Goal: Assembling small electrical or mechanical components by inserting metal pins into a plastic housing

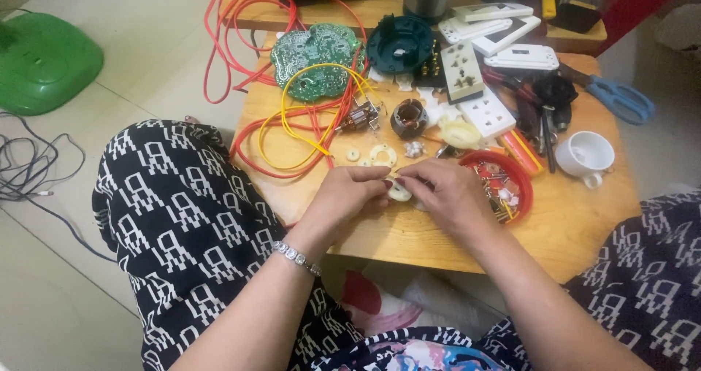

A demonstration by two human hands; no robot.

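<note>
Both my hands meet over the front of a low wooden table (409, 236). My left hand (343, 199) and my right hand (449, 192) together pinch a small cream plastic ring part (399, 191) between their fingertips. A silver bracelet (296, 257) sits on my left wrist. Just beyond the fingers lie two more cream plastic rings (381, 154) and a small metal piece (414, 149). A red bowl (520, 176) of screws and small parts stands right beside my right hand.
Farther back lie a green circuit board (316, 58), red and yellow wires (292, 123), a motor rotor (360, 117), a copper coil (409, 117), a teal round housing (400, 44), white socket plates (485, 112), pliers, blue scissors (621, 97) and a white cup (584, 154). A green base (44, 60) stands on the floor.
</note>
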